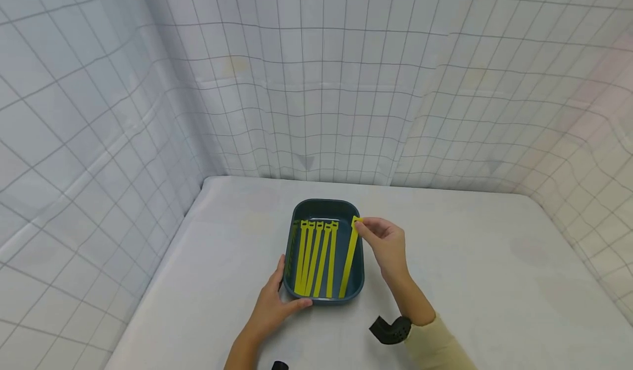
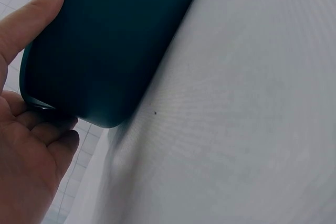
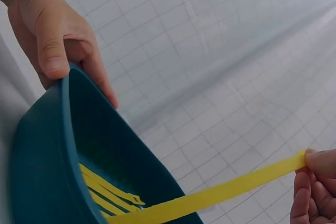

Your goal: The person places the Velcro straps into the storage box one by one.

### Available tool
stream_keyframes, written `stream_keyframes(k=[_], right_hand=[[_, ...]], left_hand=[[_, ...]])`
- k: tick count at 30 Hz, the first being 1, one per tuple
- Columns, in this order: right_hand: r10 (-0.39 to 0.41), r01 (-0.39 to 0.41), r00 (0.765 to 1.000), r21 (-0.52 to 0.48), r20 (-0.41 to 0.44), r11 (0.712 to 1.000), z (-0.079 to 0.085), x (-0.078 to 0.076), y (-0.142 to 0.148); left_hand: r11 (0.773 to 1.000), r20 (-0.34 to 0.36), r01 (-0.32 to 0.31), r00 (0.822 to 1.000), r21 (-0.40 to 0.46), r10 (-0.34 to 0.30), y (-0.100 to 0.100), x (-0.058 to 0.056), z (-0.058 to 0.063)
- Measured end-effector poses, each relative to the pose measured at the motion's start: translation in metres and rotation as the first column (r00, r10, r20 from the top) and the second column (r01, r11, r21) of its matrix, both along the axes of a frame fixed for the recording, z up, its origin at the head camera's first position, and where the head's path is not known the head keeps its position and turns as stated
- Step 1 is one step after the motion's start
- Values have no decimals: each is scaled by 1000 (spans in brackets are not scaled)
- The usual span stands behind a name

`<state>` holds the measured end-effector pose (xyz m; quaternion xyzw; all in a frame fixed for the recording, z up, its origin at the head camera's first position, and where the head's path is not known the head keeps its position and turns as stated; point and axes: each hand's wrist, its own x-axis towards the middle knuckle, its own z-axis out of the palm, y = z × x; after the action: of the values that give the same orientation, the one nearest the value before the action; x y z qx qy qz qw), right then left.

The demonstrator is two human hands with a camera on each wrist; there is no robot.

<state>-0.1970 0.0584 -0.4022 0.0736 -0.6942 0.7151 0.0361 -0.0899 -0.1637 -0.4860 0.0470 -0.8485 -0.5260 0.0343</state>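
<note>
A dark teal tray [image 1: 327, 208] with rounded corners rests on the white surface. Several yellow hook-and-loop cable ties [image 1: 310, 254] lie side by side inside, slotted heads toward the far end. My left hand [image 1: 271, 304] grips the tray's near left corner, thumb at the near rim and fingers along the left side. My right hand [image 1: 388, 243] pinches one yellow cable tie [image 1: 349, 257] by its head above the right rim. In the right wrist view this held tie [image 3: 220, 195] stretches from the fingertips down into the tray, its lower end out of frame.
White cloth with a dark grid [image 1: 316, 84] hangs behind and at both sides. The white tabletop [image 1: 470, 260] extends around the tray. A black band [image 1: 390, 330] sits on the right wrist, next to a pale yellow sleeve [image 1: 435, 342].
</note>
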Motion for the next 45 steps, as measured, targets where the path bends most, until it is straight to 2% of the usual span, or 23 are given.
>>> stream_keyframes(k=[7,11,17,26,34,45], right_hand=[[-16,15,1000,10,26,1000,-14,-5,-2],[-19,17,999,68,28,998,-20,-11,-4],[-15,11,1000,184,19,983,-28,-27,-8],[-12,17,1000,289,-20,957,-41,-53,-17],[-41,53,998,379,-38,924,-44,-61,-23],[-68,83,996,423,-50,903,-44,-65,-25]], left_hand=[[1000,9,4,1000,17,-4,1,1,1],[1000,6,7,1000,18,-8,0,1,1],[1000,-1,13,1000,27,-13,0,2,4],[1000,-1,15,1000,28,-14,0,2,4],[1000,-3,16,1000,20,-15,0,2,3],[1000,5,15,1000,13,-15,-1,1,4]])
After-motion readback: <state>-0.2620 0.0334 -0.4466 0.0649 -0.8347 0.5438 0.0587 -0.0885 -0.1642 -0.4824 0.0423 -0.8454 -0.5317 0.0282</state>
